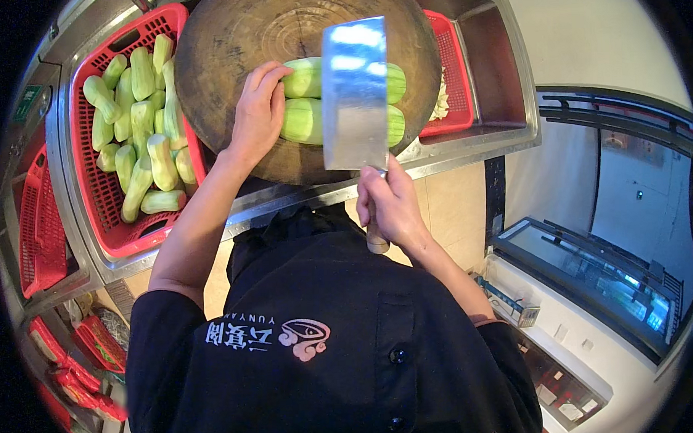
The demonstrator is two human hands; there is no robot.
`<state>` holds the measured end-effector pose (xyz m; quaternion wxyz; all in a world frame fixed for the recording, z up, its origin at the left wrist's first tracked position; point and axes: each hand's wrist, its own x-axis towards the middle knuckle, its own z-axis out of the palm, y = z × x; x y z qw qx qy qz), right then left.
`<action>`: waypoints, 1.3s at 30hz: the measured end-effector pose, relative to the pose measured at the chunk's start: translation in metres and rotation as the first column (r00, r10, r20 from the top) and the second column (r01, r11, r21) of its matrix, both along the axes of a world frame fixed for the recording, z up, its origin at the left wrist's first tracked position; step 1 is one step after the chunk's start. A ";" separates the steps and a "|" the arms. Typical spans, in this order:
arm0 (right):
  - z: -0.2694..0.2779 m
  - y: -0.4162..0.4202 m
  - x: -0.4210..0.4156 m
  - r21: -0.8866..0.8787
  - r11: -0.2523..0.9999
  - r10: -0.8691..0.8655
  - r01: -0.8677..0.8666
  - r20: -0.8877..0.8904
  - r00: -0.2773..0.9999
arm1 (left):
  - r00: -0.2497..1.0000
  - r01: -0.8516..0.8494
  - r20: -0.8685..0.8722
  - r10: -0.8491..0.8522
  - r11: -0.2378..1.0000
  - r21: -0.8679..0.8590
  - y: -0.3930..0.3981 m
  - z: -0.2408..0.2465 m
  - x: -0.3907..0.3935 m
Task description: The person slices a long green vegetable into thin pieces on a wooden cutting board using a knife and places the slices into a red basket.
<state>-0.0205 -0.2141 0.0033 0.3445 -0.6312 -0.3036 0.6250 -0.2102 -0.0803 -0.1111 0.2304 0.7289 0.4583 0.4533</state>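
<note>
Two pale green peeled gourds lie side by side across a round wooden chopping block, the upper gourd (301,78) and the lower gourd (301,122). My left hand (259,108) has its fingertips on the left end of the upper gourd, its thumb close to the lower one. A wide metal cleaver (354,101) hides the middle of both gourds, its blade pointing away from me. The wooden cleaver handle (377,232) is gripped in my right hand (393,202) at the near edge of the wooden chopping block (231,26). Whether the blade touches the gourds, I cannot tell.
Left of the block, a red plastic basket (96,194) holds several peeled gourds. Another red basket (462,81) with pale cut pieces (441,101) sits in the steel sink (495,51) at right. A third red basket (40,227) stands far left. The steel counter edge (300,201) runs before me.
</note>
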 end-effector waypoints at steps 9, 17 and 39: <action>0.025 0.020 0.058 0.152 0.967 -0.228 0.207 0.144 0.963 | 0.983 0.089 -0.150 -0.106 0.989 -0.116 0.014 0.021 -0.001; 0.022 0.044 0.111 0.158 0.981 -0.145 0.115 0.195 0.970 | 0.848 0.292 -0.417 -0.327 0.945 -0.147 0.037 0.046 0.038; -0.015 0.149 0.239 0.178 0.540 0.610 -0.823 0.591 0.528 | 0.644 -0.631 -0.540 0.542 0.776 0.027 -0.032 0.052 0.114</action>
